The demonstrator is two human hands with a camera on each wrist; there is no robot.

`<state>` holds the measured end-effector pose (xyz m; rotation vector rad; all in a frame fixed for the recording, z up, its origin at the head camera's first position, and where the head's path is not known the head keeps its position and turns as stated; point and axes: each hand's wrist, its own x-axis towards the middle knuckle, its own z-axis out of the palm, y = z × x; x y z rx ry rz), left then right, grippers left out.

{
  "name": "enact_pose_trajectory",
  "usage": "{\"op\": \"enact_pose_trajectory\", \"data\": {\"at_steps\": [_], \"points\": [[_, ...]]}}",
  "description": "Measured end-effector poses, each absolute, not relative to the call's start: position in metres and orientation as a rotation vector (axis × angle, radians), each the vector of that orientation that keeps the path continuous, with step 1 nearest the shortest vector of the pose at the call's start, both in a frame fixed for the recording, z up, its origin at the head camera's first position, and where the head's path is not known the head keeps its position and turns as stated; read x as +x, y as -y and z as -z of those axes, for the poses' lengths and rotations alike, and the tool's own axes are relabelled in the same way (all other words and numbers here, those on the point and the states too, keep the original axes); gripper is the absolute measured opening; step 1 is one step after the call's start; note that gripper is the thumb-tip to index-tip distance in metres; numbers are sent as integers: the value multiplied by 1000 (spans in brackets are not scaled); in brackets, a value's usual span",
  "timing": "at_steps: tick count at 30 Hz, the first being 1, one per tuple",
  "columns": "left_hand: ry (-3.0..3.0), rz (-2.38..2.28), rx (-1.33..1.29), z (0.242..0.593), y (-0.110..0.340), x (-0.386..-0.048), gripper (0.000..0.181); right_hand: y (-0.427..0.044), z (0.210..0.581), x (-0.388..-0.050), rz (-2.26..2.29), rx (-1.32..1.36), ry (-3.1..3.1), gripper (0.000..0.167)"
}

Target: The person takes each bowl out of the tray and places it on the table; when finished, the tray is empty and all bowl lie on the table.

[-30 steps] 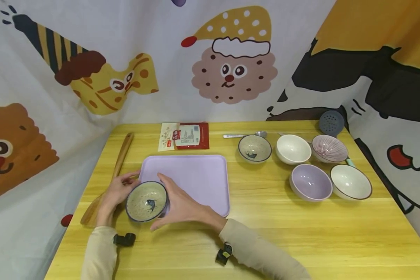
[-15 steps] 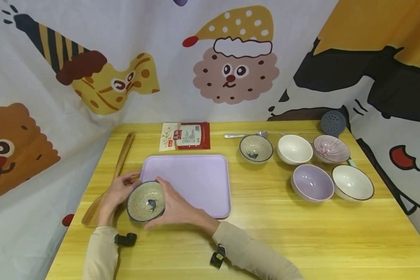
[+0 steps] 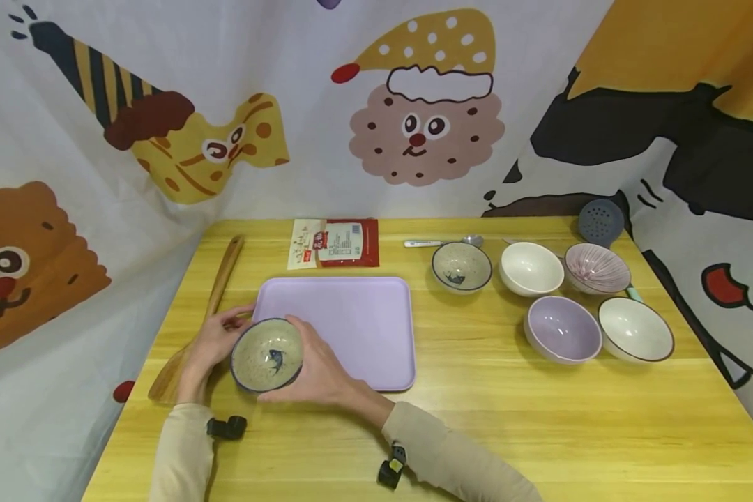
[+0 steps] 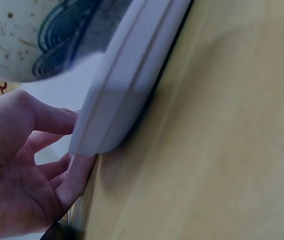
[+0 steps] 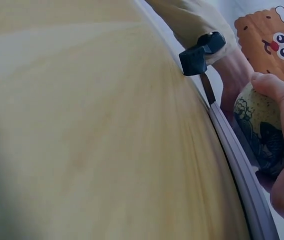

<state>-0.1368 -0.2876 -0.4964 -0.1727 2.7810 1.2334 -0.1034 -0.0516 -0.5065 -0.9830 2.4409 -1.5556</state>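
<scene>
My right hand (image 3: 323, 369) grips a small speckled bowl (image 3: 257, 355) with a blue rim and a fish painted inside, its thumb and fingers round the right side. The bowl is over the near left corner of a lavender tray (image 3: 345, 335). My left hand (image 3: 213, 345) is at the tray's left edge; in the left wrist view its thumb and fingers pinch the tray's rim (image 4: 117, 95), with the bowl (image 4: 12, 35) just above. Blue patterns show on the bowl's outside (image 5: 261, 125) in the right wrist view.
A wooden spatula (image 3: 222, 275) lies left of the tray, partly behind my left hand. Behind the tray is a red and cream packet (image 3: 334, 242). To the right stand a matching speckled bowl (image 3: 461, 267), a purple bowl (image 3: 563, 329), several other bowls, a spoon (image 3: 442, 242) and a grey slotted utensil (image 3: 601, 222).
My right hand has closed in on the bowl from its right side and taken hold of it. The bowl has shifted slightly up. My left hand stays at the tray's edge.
</scene>
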Motion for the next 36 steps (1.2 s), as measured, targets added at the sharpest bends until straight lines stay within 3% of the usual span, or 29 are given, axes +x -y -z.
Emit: {"op": "enact_pose_trajectory", "data": {"at_steps": [36], "points": [[-2643, -1372, -239, 494, 282, -135, 44, -22, 477, -106, 1623, -762, -2594, 128]]}}
